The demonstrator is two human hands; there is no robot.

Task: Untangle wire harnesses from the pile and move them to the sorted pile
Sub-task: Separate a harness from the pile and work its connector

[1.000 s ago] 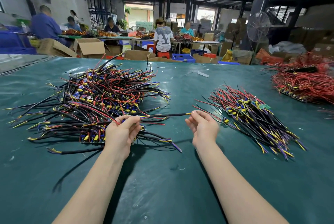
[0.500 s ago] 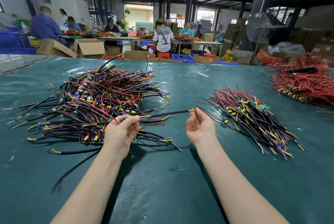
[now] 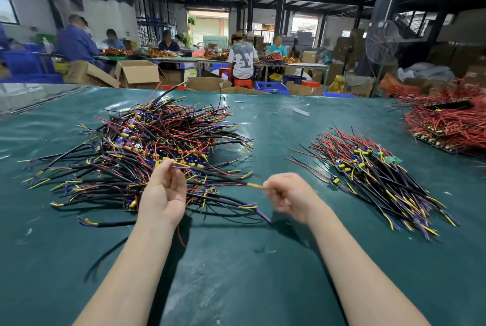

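A big tangled pile [image 3: 157, 147] of black, red and yellow wire harnesses lies on the left of the green table. The smaller sorted pile [image 3: 378, 178] lies to the right, its wires roughly parallel. My left hand [image 3: 164, 191] is raised at the pile's near edge and pinches one harness [image 3: 226, 179] by its yellow-and-blue component end. My right hand [image 3: 292, 195] pinches the yellow tip of the same harness's black cable, between the two piles. The cable runs between my hands just above the table.
A heap of red wires [image 3: 447, 126] sits at the table's far right edge. A small white scrap [image 3: 301, 111] lies at the back. Beyond the green table [image 3: 249, 260], people sit at benches among cardboard boxes, blue crates and a standing fan [image 3: 382, 42].
My left hand has lifted and turned palm up with the component end. My right hand has dropped lower and turned over, still holding the cable's tip.
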